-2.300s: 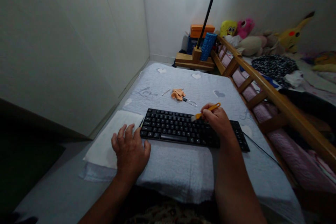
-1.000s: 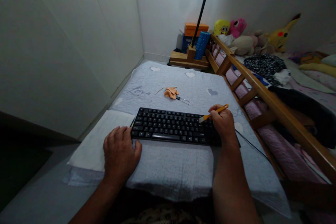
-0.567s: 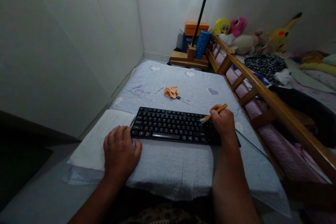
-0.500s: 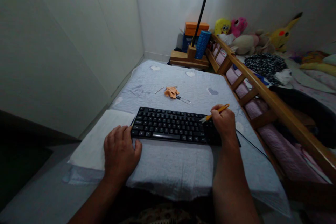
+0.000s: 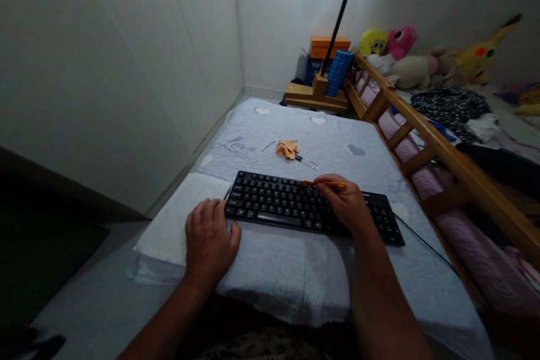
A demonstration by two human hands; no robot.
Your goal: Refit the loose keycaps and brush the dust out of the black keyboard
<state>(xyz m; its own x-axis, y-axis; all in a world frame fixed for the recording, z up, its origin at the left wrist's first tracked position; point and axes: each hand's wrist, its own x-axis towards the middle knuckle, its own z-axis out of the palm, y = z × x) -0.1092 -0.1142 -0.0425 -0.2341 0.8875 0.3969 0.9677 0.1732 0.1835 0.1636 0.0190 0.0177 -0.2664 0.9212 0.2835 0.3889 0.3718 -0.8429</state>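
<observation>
A black keyboard (image 5: pixel 270 198) lies across the cloth-covered surface in front of me. Over its right half, my right hand (image 5: pixel 343 202) is closed around a small brush (image 5: pixel 336 184) with an orange handle, held nearly level above the upper key rows. The brush tip points left; its bristles are hard to make out. My left hand (image 5: pixel 211 235) rests flat with fingers stretched out, its fingertips and thumb at the keyboard's left end. Beyond the keyboard are a crumpled orange cloth (image 5: pixel 288 149), a wire tool with a black handle (image 5: pixel 309 162) and a thin pale stick (image 5: pixel 268 145).
White sheet-like material (image 5: pixel 164 230) lies under and left of my left hand. From the keyboard's right end a cable (image 5: pixel 426 241) runs to a wooden bed rail (image 5: pixel 439 140). A lamp stand (image 5: pixel 319 87) with a wooden base stands at the far end; a pale wall (image 5: pixel 169 67) borders the left.
My right hand has moved left with the brush, from the keyboard's right part towards its middle, and the brush lies more level. The whole view has shifted slightly. My left hand stays at the left end.
</observation>
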